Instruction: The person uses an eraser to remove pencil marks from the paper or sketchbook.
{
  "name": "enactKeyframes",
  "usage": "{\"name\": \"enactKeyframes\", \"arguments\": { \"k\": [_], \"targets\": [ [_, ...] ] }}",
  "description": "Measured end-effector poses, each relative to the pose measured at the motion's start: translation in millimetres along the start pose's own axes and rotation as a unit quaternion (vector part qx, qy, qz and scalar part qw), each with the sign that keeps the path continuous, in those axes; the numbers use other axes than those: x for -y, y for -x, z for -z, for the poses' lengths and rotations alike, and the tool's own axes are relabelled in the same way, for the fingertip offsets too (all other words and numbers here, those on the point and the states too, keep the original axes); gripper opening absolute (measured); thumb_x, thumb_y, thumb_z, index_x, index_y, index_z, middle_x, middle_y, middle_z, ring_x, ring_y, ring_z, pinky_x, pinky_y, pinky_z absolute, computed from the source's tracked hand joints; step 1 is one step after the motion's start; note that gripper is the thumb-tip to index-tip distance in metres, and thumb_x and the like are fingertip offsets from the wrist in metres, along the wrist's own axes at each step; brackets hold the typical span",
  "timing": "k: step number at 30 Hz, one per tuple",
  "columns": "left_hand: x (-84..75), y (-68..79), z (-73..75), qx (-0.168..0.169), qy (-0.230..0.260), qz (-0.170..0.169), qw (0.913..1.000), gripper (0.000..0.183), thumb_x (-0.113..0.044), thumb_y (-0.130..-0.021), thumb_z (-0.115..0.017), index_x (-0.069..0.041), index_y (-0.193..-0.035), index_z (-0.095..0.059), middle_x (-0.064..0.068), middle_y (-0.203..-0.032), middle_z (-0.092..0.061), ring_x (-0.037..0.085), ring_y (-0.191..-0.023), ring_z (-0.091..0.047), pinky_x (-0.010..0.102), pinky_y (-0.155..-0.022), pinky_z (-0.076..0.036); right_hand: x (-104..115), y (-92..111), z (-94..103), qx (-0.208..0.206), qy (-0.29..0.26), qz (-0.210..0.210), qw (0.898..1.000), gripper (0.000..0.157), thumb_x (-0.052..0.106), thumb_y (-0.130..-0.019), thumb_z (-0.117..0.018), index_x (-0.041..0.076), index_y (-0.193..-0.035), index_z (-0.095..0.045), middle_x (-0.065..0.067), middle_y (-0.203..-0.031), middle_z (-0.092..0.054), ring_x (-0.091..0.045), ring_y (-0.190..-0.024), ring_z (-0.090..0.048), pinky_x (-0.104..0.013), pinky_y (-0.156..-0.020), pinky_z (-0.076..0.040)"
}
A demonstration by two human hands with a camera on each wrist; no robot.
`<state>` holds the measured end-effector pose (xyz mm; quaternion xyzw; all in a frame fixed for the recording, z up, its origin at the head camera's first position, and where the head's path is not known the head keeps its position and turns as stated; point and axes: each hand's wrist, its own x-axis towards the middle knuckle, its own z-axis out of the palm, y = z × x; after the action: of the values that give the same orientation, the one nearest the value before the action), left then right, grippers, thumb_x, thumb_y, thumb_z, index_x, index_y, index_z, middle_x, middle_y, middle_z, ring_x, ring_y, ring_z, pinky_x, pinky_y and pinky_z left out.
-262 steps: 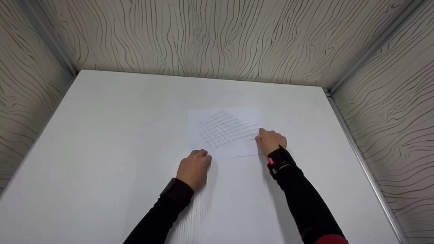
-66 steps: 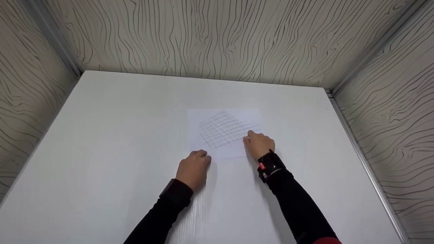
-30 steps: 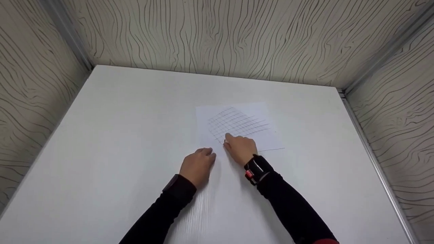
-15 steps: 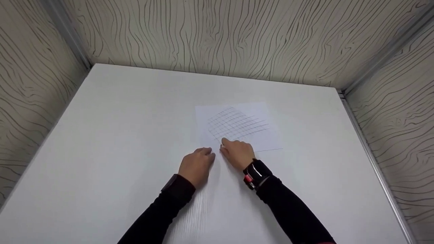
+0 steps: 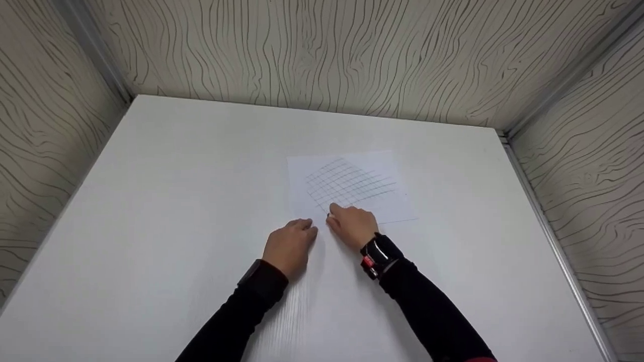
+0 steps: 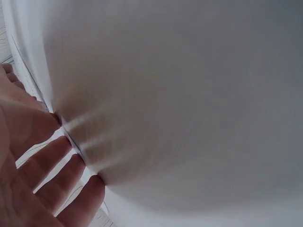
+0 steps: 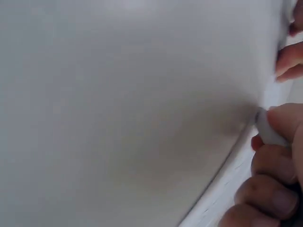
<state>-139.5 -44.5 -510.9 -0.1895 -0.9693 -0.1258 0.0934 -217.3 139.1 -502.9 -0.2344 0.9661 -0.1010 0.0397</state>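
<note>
A white sheet of paper (image 5: 402, 203) lies flat on the white table, with a pencil-like grid of thin slanting lines drawn on it. My right hand (image 5: 354, 226) is at its lower edge, over the bottom corner of the grid. Thumb and fingers pinch a small whitish eraser (image 7: 269, 130) with a dark tip, its end against the paper; most of it is hidden in the hand. Beside it, my left hand (image 5: 289, 249) rests at the sheet's lower left corner. Its spread fingertips (image 6: 97, 187) press down along the paper's edge.
The white tabletop (image 5: 201, 201) stretches around the sheet on all sides. Panels with a wood-grain pattern (image 5: 312, 55) stand behind and at both sides, and a metal rail (image 5: 558, 256) runs along the right edge.
My right hand has moved from the sheet's right side to its lower left, near my left hand. A short stroke at the right is gone. My left hand stays at the corner.
</note>
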Motion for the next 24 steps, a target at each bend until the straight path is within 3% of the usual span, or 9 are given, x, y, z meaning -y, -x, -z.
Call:
{"name": "enactKeyframes", "arguments": {
  "k": [5,12,19,24],
  "targets": [
    [-0.8,-0.2,-0.3,0.000,0.011,0.008,0.9999,0.032,0.007,-0.086,-0.069,-0.008,-0.113,-0.077,0.011,-0.124,-0.070,0.028,-0.116,-0.067,0.042,-0.088,-0.058,-3,-1,4.0,-0.025,0.047,-0.061,0.997,0.021,0.026,-0.102,-0.064,0.011,-0.089,-0.055,-0.008,-0.064,-0.056,-0.026,-0.056,-0.055,-0.046,-0.053,-0.051],
    [-1.0,1.8,-1.1,0.000,0.013,0.013,0.9998,0.030,0.006,-0.087,-0.069,-0.008,-0.111,-0.078,0.012,-0.122,-0.071,0.029,-0.114,-0.067,0.043,-0.085,-0.059,15,-7,-3.9,-0.015,0.020,-0.001,1.000,0.020,0.028,-0.103,-0.063,0.010,-0.097,-0.056,-0.013,-0.071,-0.064,-0.033,-0.062,-0.064,-0.047,-0.053,-0.051],
    [-3.4,-0.6,-1.8,0.005,0.010,0.013,0.9998,0.033,0.007,-0.087,-0.068,-0.009,-0.115,-0.077,0.011,-0.125,-0.070,0.029,-0.116,-0.066,0.042,-0.087,-0.059,-1,-9,-4.6,-0.061,0.064,-0.058,0.994,0.022,0.027,-0.102,-0.065,0.010,-0.092,-0.057,-0.010,-0.063,-0.058,-0.029,-0.054,-0.059,-0.046,-0.050,-0.050],
    [-3.4,0.3,-2.1,0.004,0.009,0.009,0.9999,0.032,0.007,-0.085,-0.069,-0.008,-0.112,-0.078,0.011,-0.123,-0.070,0.029,-0.114,-0.067,0.042,-0.084,-0.060,5,-8,-8.3,-0.060,0.050,-0.037,0.996,0.021,0.028,-0.102,-0.064,0.010,-0.094,-0.057,-0.009,-0.063,-0.058,-0.029,-0.054,-0.059,-0.045,-0.049,-0.049]
  ]
}}
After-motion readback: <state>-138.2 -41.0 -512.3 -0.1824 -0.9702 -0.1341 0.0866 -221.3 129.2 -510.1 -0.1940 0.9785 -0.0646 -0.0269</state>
